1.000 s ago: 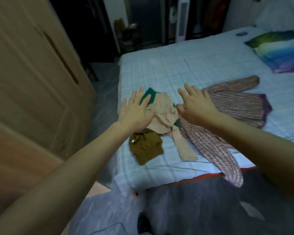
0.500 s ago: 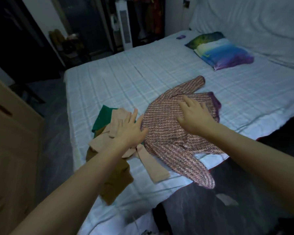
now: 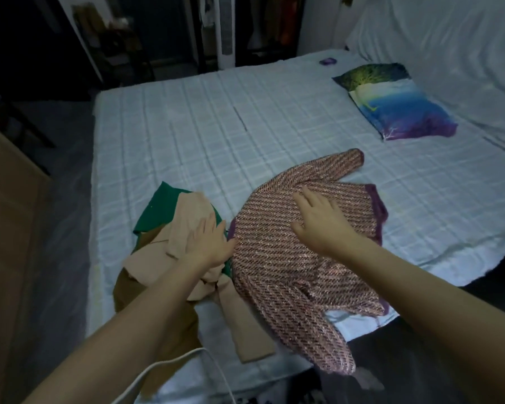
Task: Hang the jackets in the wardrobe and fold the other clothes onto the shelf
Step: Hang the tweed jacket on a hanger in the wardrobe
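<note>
My left hand [image 3: 209,243] lies flat with the fingers straight and together on the beige garment [image 3: 187,228], holding nothing, its thumb edge just touching the near side of the striped pink jacket [image 3: 277,258]. My right hand [image 3: 318,223] is spread wide, palm down, resting on the upper middle of that jacket, fingers straight and pointing toward 11 o'clock. The jacket is laid out on the bed [image 3: 187,135] at the near edge, one sleeve reaching out toward 1 o'clock, the other trailing off the mattress toward 6 o'clock; a purple trim shows along its right side. At 9 o'clock from the jacket sits the small heap of other clothes: the beige piece on top, a green garment [image 3: 158,211] under it at the far side, and an olive-brown garment [image 3: 169,330] spilling over the bed edge toward 7 o'clock. A beige strip from the heap runs down toward 6 o'clock, lying just beside the hanging sleeve. A white cable [image 3: 169,365] curves across the olive-brown cloth below my left forearm. At 2 o'clock, well apart from the clothes, a printed pillow [image 3: 397,103] in green, blue and purple lies on the checked sheet, and a small purple object [image 3: 328,61] sits near the far edge of the bed, too small to tell what it is. A wooden wardrobe panel [image 3: 9,258] fills the view at 9 o'clock. At 12 o'clock beyond the bed stands a tall white upright unit [image 3: 225,30] among dark furniture. I can read no brand, label or writing anywhere.
</note>
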Tool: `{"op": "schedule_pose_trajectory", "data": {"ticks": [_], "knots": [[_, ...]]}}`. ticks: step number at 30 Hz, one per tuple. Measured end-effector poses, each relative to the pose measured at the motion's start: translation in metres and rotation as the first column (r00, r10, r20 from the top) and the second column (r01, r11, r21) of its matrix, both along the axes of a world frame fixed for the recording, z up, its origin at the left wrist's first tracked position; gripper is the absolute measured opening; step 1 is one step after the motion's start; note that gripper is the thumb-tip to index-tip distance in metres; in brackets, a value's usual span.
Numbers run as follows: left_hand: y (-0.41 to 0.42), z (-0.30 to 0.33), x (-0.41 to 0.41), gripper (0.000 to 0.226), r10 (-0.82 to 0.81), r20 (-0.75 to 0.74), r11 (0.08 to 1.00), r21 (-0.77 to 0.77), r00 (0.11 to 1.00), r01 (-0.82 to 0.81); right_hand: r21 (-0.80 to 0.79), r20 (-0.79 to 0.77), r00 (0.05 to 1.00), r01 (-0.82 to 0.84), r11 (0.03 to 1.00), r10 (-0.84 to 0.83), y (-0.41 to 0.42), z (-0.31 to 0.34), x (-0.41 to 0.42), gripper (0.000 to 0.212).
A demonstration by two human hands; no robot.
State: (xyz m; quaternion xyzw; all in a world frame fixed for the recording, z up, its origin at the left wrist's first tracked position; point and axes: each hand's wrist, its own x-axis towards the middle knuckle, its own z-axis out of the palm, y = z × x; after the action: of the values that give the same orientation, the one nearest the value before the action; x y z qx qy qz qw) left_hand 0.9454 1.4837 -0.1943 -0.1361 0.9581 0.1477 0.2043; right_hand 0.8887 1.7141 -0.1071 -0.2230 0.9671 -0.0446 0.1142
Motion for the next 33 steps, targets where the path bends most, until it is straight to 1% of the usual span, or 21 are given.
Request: {"op": "schedule_pose_trajectory", "data": {"ticks": [6, 8, 11, 15, 18, 21, 23, 25, 27, 29, 30, 31, 33], "knots": [[0.002, -0.042, -0.026, 0.069, 0.121, 0.089, 0.993, -0.001, 0.989, -0.122, 0.023, 0.105, 0.987, -0.121, 0.992, 0.118, -0.014, -0.039, -0.059, 0.068], [0.008, -0.061, -0.035, 0.067, 0.187, 0.091, 0.982, 0.008, 0.978, -0.188, 0.023, 0.141, 0.975, -0.177, 0.984, 0.172, -0.016, -0.057, -0.084, 0.067], [0.020, -0.089, -0.047, 0.063, 0.300, 0.066, 0.954, -0.020, 0.952, -0.299, 0.027, 0.195, 0.943, -0.281, 0.959, 0.271, -0.021, -0.089, -0.123, 0.066], [0.042, -0.127, -0.055, 0.049, 0.460, 0.120, 0.886, 0.006, 0.880, -0.464, 0.060, 0.301, 0.871, -0.424, 0.903, 0.389, -0.024, -0.136, -0.170, 0.067], [0.058, -0.158, -0.059, 0.045, 0.603, 0.145, 0.786, 0.059, 0.784, -0.615, 0.075, 0.345, 0.823, -0.504, 0.861, 0.451, -0.032, -0.179, -0.195, 0.070], [0.066, -0.199, -0.064, 0.045, 0.689, 0.127, 0.709, 0.085, 0.714, -0.700, 0.068, 0.391, 0.775, -0.562, 0.824, 0.496, -0.050, -0.227, -0.214, 0.070], [0.068, -0.223, -0.066, 0.038, 0.730, 0.117, 0.661, 0.128, 0.673, -0.739, 0.058, 0.406, 0.744, -0.601, 0.797, 0.532, -0.066, -0.260, -0.218, 0.066], [0.068, -0.242, -0.069, 0.034, 0.758, 0.114, 0.631, 0.121, 0.642, -0.766, 0.033, 0.392, 0.723, -0.630, 0.776, 0.569, -0.082, -0.289, -0.216, 0.061], [0.068, -0.260, -0.071, 0.033, 0.759, 0.100, 0.640, 0.069, 0.644, -0.765, -0.002, 0.338, 0.723, -0.640, 0.768, 0.603, -0.099, -0.313, -0.214, 0.067], [0.070, -0.273, -0.074, 0.032, 0.743, 0.073, 0.667, 0.006, 0.666, -0.745, -0.039, 0.280, 0.754, -0.610, 0.792, 0.594, -0.117, -0.335, -0.218, 0.084], [0.072, -0.279, -0.075, 0.033, 0.727, 0.088, 0.685, -0.022, 0.681, -0.728, -0.042, 0.273, 0.761, -0.602, 0.798, 0.589, -0.126, -0.346, -0.222, 0.092], [0.074, -0.284, -0.077, 0.037, 0.719, 0.091, 0.695, -0.065, 0.689, -0.716, -0.031, 0.287, 0.758, -0.604, 0.796, 0.586, -0.133, -0.356, -0.227, 0.098], [0.078, -0.294, -0.079, 0.051, 0.734, 0.055, 0.677, -0.127, 0.676, -0.725, 0.034, 0.351, 0.727, -0.640, 0.768, 0.590, -0.145, -0.373, -0.237, 0.105]]}}
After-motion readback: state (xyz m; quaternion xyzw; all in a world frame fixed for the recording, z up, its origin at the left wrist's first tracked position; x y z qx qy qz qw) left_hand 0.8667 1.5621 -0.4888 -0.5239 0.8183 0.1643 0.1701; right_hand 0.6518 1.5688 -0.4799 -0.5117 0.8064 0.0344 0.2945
